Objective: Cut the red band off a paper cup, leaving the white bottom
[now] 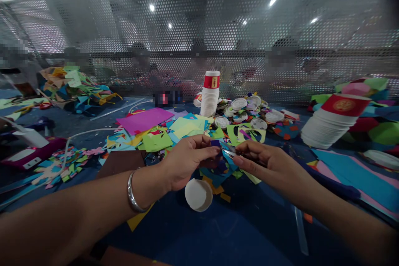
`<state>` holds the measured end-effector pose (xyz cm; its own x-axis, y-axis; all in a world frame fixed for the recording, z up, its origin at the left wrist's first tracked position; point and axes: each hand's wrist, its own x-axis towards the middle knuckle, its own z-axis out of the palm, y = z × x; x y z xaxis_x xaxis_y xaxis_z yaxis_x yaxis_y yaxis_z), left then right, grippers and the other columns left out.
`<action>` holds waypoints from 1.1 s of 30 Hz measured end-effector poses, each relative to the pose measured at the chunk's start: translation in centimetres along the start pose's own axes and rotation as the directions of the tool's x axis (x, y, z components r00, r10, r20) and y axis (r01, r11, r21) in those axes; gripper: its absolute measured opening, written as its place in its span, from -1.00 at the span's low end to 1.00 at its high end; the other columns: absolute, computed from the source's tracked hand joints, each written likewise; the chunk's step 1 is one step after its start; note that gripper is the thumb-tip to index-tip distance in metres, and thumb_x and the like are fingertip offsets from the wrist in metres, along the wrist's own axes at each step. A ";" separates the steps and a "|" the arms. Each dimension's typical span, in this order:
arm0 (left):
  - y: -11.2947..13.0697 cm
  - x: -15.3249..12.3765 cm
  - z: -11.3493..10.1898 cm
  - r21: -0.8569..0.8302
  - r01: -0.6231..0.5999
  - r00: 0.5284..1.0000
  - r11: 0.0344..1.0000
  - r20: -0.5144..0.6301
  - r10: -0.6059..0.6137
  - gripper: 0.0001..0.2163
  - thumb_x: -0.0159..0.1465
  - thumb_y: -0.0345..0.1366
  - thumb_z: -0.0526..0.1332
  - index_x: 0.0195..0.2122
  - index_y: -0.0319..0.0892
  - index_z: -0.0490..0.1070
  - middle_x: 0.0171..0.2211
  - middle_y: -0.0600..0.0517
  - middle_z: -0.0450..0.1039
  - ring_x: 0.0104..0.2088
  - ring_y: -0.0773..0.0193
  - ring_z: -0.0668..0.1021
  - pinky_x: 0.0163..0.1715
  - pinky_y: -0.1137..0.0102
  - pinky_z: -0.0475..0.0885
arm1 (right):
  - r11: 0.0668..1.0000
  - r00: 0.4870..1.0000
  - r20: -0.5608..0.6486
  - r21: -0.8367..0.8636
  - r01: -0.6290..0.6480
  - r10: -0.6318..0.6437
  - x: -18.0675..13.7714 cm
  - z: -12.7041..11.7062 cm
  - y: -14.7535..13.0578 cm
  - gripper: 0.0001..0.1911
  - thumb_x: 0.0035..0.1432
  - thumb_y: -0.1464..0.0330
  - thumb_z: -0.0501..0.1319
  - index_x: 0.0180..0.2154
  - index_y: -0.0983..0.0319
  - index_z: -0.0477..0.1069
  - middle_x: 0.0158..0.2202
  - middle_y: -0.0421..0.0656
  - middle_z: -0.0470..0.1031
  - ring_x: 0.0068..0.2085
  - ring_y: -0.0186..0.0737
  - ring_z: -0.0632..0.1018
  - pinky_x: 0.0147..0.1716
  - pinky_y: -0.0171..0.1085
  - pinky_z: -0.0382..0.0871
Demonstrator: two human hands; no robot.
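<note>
My left hand is closed in a pinch on a small dark blue paper piece. A silver bangle sits on that wrist. My right hand is closed around small scissors, whose metal tip meets the paper piece between the two hands. Just below my left hand a white paper cup lies on its side on the dark blue table. Coloured paper scraps lie spread under and beyond both hands.
A stack of red-and-white paper cups stands upright behind the scraps; another stack lies tilted at right. Decorated cup bottoms cluster at the back. A magenta sheet, a scrap pile and a perforated metal screen lie beyond.
</note>
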<state>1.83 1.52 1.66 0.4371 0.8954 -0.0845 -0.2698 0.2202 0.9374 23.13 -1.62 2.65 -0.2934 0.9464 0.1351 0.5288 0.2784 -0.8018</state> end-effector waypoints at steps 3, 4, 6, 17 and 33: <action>-0.2 0.0 0.0 -0.031 -0.006 1.000 1.000 0.014 0.006 -0.86 0.17 -0.48 0.38 -0.32 -0.26 0.43 -0.38 0.05 0.51 -0.38 0.34 0.59 -0.23 0.37 0.50 | 1.000 1.000 -0.006 0.016 -0.001 0.001 0.0 0.0 0.0 -0.61 0.22 -0.04 0.29 -0.19 0.15 0.50 -0.30 -0.17 0.56 -0.26 -0.15 0.54 -0.32 -0.28 0.37; -0.2 0.0 0.0 -0.040 -0.005 1.000 0.999 0.019 0.006 -0.85 0.16 -0.49 0.40 -0.32 -0.26 0.43 -0.38 0.05 0.52 -0.38 0.34 0.59 -0.21 0.37 0.50 | 1.000 1.000 -0.007 0.013 -0.001 0.002 0.0 0.0 0.0 -0.61 0.23 -0.04 0.29 -0.19 0.15 0.50 -0.31 -0.18 0.55 -0.27 -0.16 0.53 -0.33 -0.28 0.36; -0.3 0.0 0.1 -0.050 0.010 1.000 0.999 0.024 -0.008 -0.84 0.14 -0.48 0.42 -0.32 -0.27 0.45 -0.39 0.04 0.53 -0.39 0.33 0.60 -0.21 0.36 0.51 | 1.000 1.000 -0.002 0.012 0.000 0.000 0.0 0.0 0.1 -0.63 0.24 -0.02 0.28 -0.20 0.15 0.49 -0.32 -0.19 0.52 -0.29 -0.18 0.50 -0.34 -0.29 0.33; -0.7 -0.2 0.4 -0.032 0.107 0.993 0.994 0.049 -0.105 -0.69 -0.01 -0.25 0.57 -0.40 -0.28 0.51 -0.44 0.01 0.58 -0.38 0.32 0.63 -0.23 0.39 0.50 | 0.997 0.997 0.074 0.069 -0.019 0.014 -0.4 0.3 -0.1 -0.69 0.28 0.04 0.26 -0.24 0.16 0.45 -0.40 -0.27 0.39 -0.39 -0.28 0.36 -0.44 -0.33 0.16; -0.7 0.0 0.3 -0.082 0.166 0.981 0.983 0.111 -0.156 -0.72 -0.02 -0.31 0.57 -0.41 -0.25 0.51 -0.44 0.04 0.62 -0.35 0.31 0.66 -0.24 0.39 0.50 | 0.999 0.997 0.077 0.035 0.002 -0.004 -0.4 0.3 0.1 -0.58 0.33 -0.03 0.17 -0.31 0.18 0.39 -0.52 -0.33 0.14 -0.52 -0.36 0.13 -0.56 -0.31 -0.05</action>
<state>2.30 1.27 1.08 0.5666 0.8013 -0.1919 -0.2633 0.3967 0.8794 23.07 -1.96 2.31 -0.3564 0.9297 0.0931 0.5000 0.2739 -0.8215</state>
